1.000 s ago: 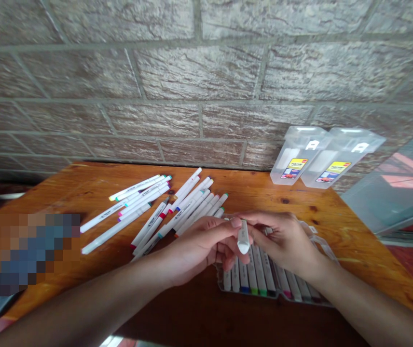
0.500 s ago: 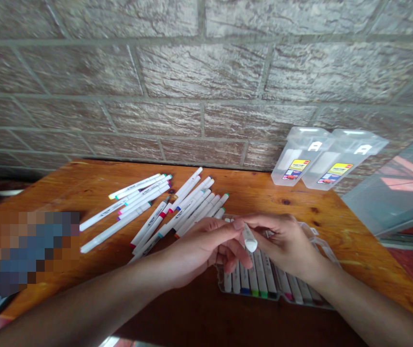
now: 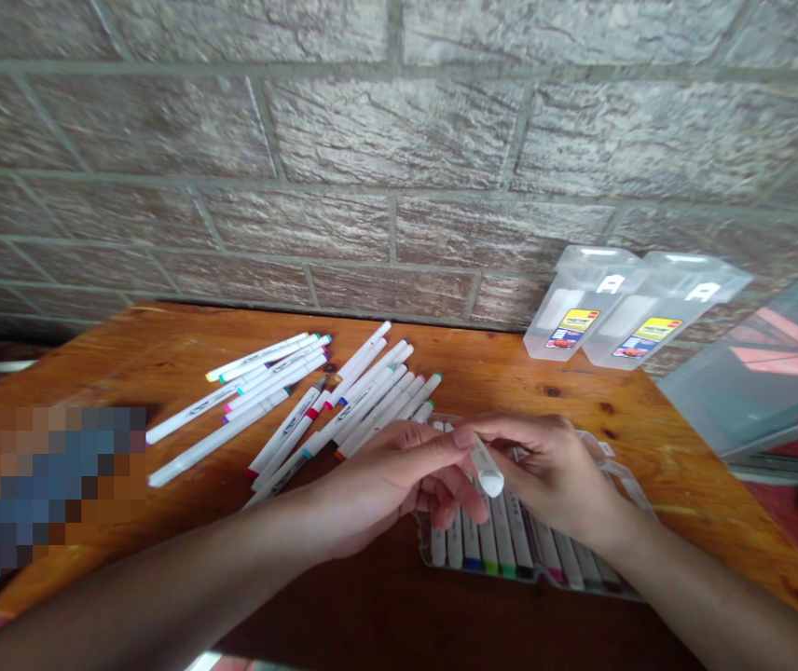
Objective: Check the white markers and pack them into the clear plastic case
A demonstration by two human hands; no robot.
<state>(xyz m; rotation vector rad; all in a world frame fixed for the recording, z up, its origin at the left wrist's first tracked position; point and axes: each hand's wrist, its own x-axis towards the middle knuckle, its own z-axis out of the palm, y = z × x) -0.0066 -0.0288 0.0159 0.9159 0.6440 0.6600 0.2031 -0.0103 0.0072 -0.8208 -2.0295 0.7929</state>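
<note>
Both hands meet on one white marker (image 3: 488,472), its blunt white end tilted toward me and its far end hidden by fingers. My left hand (image 3: 413,471) pinches it between thumb and fingers. From the other side, my right hand (image 3: 545,461) grips it too. Below them lies a clear plastic marker case (image 3: 543,577), opened flat. White markers with blue, green, black and pink bands stand side by side in it. Just left of my left hand is a loose pile of white markers (image 3: 371,401) with coloured caps.
Another group of white markers (image 3: 252,377) lies farther left on the wooden table (image 3: 497,373). Two translucent plastic cases (image 3: 623,308) with yellow labels stand at the back right against the brick wall (image 3: 343,140). A pixelated patch covers the left edge.
The marker's near end has shifted slightly down and to the right. Both hands keep nearly the same grip, and the view has moved a little.
</note>
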